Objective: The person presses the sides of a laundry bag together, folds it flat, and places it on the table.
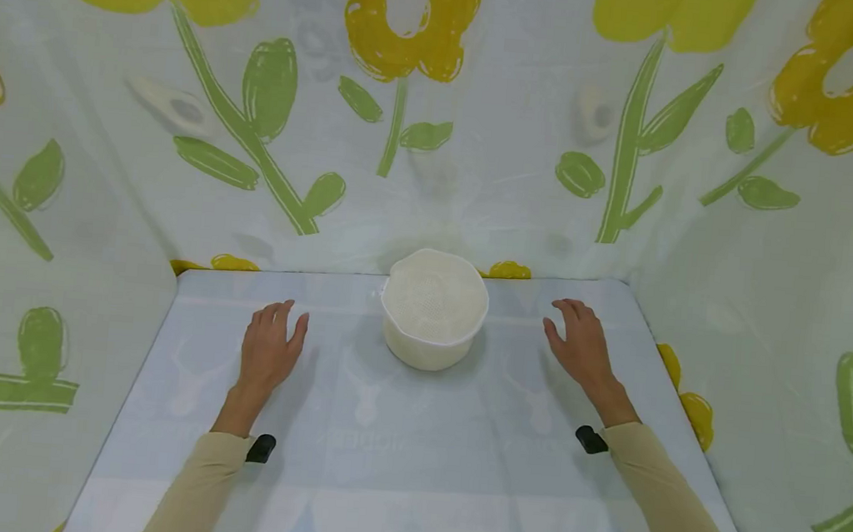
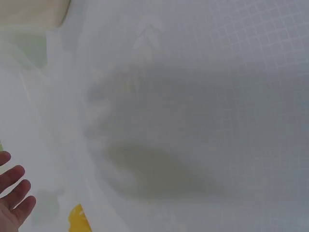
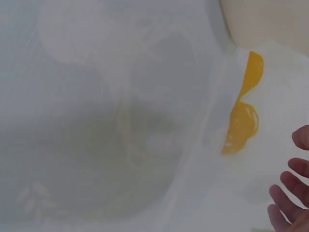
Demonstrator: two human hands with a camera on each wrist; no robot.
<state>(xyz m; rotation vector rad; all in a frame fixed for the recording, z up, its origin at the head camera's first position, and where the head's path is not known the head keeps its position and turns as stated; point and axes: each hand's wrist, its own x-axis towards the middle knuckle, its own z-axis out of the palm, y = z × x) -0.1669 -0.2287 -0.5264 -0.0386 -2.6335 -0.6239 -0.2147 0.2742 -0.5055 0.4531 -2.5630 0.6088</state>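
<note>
A cream-white round drain basket (image 1: 434,304) with a wavy rim and a dotted mesh pattern stands near the back edge of the table. To its left is my left hand (image 1: 270,347), fingers relaxed and apart from the basket. My right hand (image 1: 581,345) hovers on the other side, fingers loosely bent, holding nothing. In the left wrist view the fingertips of the left hand (image 2: 14,191) show at the lower left, and part of the basket (image 2: 31,12) at the top. The right wrist view has the right hand (image 3: 292,188) at the lower right and the basket's side (image 3: 270,21) above.
The table (image 1: 413,440) has a pale, faintly patterned cover. A curtain (image 1: 477,195) printed with yellow flowers and green leaves rises behind the table and along both sides. Dark wrist cameras (image 1: 261,448) sit at the sleeve cuffs.
</note>
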